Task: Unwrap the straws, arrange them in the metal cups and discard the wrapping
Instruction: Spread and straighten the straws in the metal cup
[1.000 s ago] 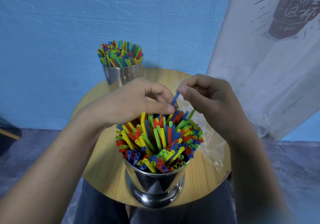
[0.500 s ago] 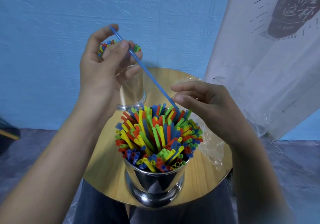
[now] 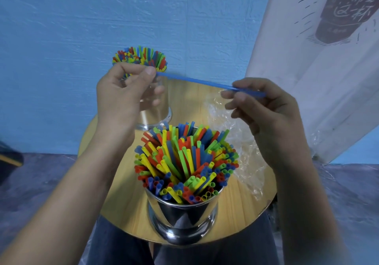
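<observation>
A single blue straw (image 3: 196,80) is held level in the air above the table. My left hand (image 3: 125,96) pinches its left end and my right hand (image 3: 264,109) pinches its right end. Below it, the near metal cup (image 3: 182,217) is packed with red, yellow, green and blue straws (image 3: 184,162). The far metal cup (image 3: 158,109), partly hidden behind my left hand, also holds many coloured straws (image 3: 141,56). Crumpled clear plastic wrapping (image 3: 240,141) lies on the table's right side, under my right hand.
Both cups stand on a small round wooden table (image 3: 233,209) with a shiny rim. A blue wall is behind it and a white printed banner (image 3: 320,59) hangs at the right. My knees in dark trousers (image 3: 123,248) show beneath the table's near edge.
My left hand drew the blue straw out of the near cup and lifted it. My right hand took hold of the other end, and the straw went from steep to nearly level.
</observation>
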Available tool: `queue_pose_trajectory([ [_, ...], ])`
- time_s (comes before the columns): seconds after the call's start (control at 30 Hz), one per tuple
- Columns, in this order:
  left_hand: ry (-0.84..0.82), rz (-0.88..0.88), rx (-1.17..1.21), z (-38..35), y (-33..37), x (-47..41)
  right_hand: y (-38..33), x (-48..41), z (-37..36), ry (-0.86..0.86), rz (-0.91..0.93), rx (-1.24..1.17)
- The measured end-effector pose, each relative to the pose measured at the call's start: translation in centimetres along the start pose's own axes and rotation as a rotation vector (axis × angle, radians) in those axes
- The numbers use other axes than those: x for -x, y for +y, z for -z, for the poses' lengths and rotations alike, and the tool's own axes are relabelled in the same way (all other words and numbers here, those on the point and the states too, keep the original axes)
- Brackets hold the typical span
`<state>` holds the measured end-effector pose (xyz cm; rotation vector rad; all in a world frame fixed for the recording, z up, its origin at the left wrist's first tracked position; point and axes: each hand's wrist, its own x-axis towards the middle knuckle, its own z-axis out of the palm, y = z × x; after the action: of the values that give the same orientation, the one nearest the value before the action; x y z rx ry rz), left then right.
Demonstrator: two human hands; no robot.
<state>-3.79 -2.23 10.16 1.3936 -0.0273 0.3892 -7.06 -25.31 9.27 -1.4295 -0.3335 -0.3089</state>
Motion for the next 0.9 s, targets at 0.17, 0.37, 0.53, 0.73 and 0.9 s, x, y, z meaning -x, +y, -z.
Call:
queue_pose_trajectory([
  [0.17,-0.362,0.089,-0.369,0.9,0.8,-0.1,-0.4,-0.4,0.2,0.239,0.064,-0.148],
  [0.37,-0.761,0.122,-0.579,1.5,2.3,0.3,-2.0,-0.1,0.4,0.276,0.143,0.084],
  [0.53,-0.845,0.151,-0.67,1.0,2.2,0.4,-1.8,0.0,-0.9,0.077,0.099,0.275],
  [0.73,-0.813,0.142,-0.704,0.9,1.7,0.2,-0.5,0.4,-2.2,-0.008,0.068,0.382],
  [0.9,-0.773,0.093,-0.761,0.9,1.6,0.4,0.1,0.4,-1.4,-0.169,-0.001,0.67],
])
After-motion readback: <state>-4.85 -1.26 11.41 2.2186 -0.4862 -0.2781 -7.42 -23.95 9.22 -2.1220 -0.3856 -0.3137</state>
